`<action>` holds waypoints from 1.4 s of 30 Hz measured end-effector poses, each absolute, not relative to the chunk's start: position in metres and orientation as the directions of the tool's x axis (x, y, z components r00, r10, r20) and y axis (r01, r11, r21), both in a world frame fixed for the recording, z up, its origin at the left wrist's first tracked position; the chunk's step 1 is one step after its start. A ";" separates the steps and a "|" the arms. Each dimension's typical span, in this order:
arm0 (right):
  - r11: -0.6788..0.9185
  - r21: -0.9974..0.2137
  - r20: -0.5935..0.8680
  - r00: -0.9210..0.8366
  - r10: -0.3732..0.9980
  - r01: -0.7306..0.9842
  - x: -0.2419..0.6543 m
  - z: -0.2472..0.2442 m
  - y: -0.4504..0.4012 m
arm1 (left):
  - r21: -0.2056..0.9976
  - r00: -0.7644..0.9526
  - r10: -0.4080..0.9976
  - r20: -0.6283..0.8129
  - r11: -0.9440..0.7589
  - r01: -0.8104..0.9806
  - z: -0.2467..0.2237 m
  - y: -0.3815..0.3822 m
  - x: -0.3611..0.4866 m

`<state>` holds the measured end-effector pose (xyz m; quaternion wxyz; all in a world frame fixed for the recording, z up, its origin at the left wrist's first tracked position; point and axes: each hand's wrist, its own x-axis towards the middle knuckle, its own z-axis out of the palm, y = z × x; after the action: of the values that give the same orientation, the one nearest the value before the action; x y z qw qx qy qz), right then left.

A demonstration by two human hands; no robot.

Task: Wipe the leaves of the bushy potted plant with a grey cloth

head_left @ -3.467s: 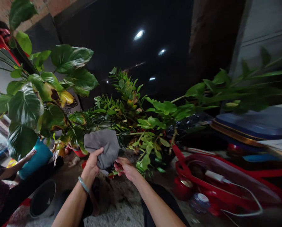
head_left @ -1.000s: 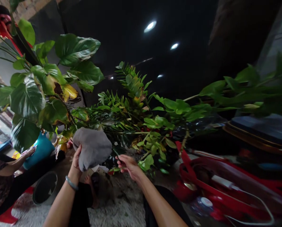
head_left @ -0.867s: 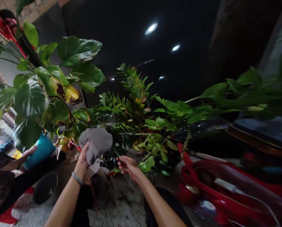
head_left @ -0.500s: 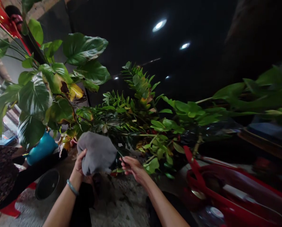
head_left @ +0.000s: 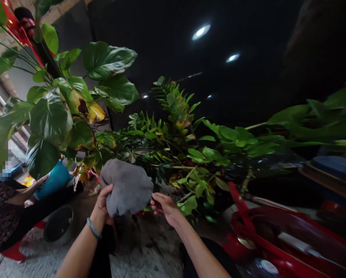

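Observation:
A grey, soft-looking cloth item (head_left: 128, 187) is bunched up in front of me. My left hand (head_left: 103, 199), with a pale bangle at the wrist, grips its left edge, thumb on top. At its right edge my right hand (head_left: 163, 205) has its fingers pinched together. What lies between those fingertips is too small and dark to make out. Directly behind the grey item are dense green leafy plants (head_left: 201, 154).
At the left, a person (head_left: 4, 220) sits on a red stool (head_left: 14, 251) beside a dark bucket (head_left: 59, 224) and a teal object (head_left: 53, 179). A red basket (head_left: 277, 247) stands at the lower right. Large leaves (head_left: 49, 119) hang at the upper left.
The grey item has shifted slightly right, its right side now reaching my right hand. The dark, thin thing seen in my right fingers is now mostly hidden. The person's arm at the left shows more.

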<state>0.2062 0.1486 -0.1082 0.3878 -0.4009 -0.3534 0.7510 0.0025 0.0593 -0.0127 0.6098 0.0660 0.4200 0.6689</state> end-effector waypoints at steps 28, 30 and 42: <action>-0.473 -0.860 -0.386 -0.361 0.849 -0.191 0.209 -0.122 0.154 | 0.538 0.185 0.825 -0.534 0.500 -0.678 -0.092 0.042 -0.007; -0.443 -0.872 -0.333 -0.411 0.849 -0.210 0.210 -0.121 0.153 | 0.558 0.151 0.869 -0.471 0.426 -0.712 -0.075 0.039 -0.018; -0.450 -0.864 -0.356 -0.356 0.864 -0.227 0.206 -0.114 0.151 | 0.519 0.026 0.767 -0.642 0.459 -0.722 -0.073 0.050 -0.002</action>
<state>0.2062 0.1507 -0.1140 0.3711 -0.4293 -0.3708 0.7352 -0.0021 0.0497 -0.0728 0.7159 0.0242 0.4656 0.5197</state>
